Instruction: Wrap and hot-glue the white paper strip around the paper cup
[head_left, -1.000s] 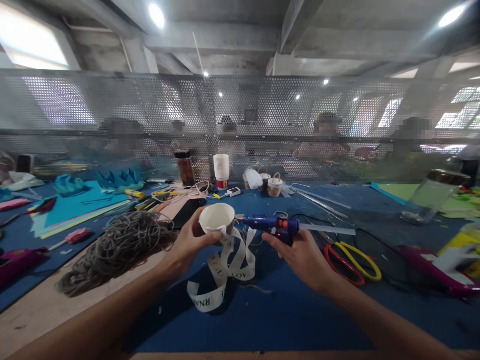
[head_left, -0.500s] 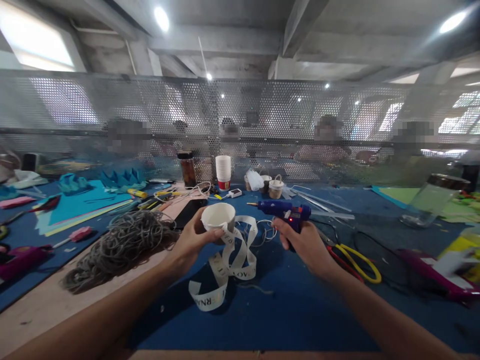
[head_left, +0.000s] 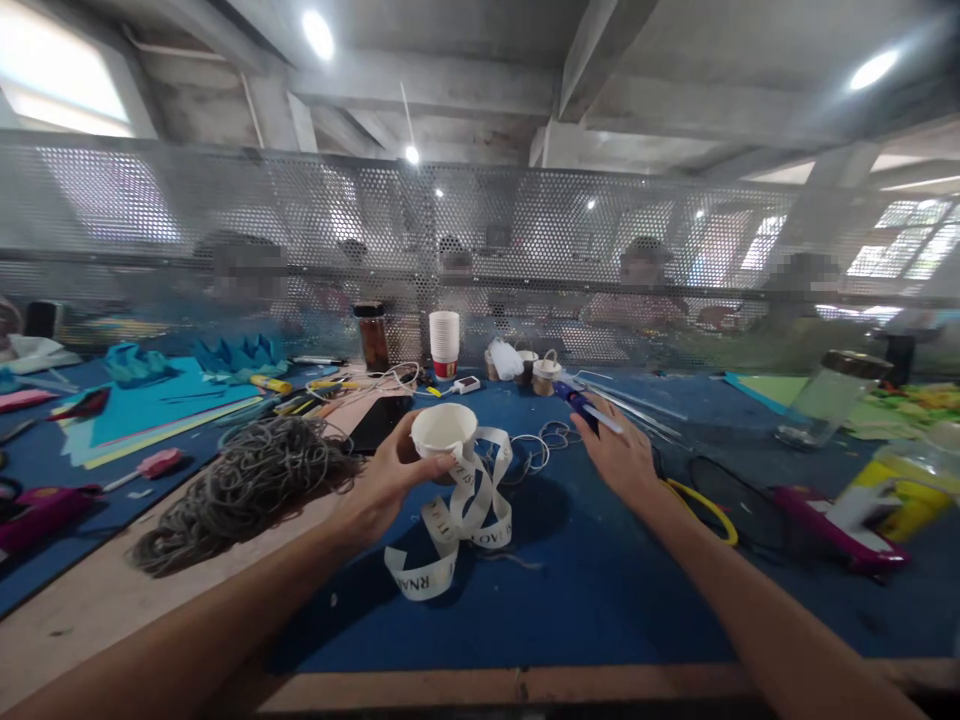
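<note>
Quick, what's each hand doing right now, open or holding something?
Left hand: closed, holding a white paper cup.
Right hand: closed, holding a blue glue gun.

Craft workshop, likely a shared one. Blue-topped worktable strewn with supplies: grey yarn, coloured paper sheets, stacked paper cups, plus a blue glue gun. Perforated metal screen runs along the far edge, people behind it (blurry through the holes). Bare concrete beams and bright ceiling lights give an industrial-building look, not a home.
</note>
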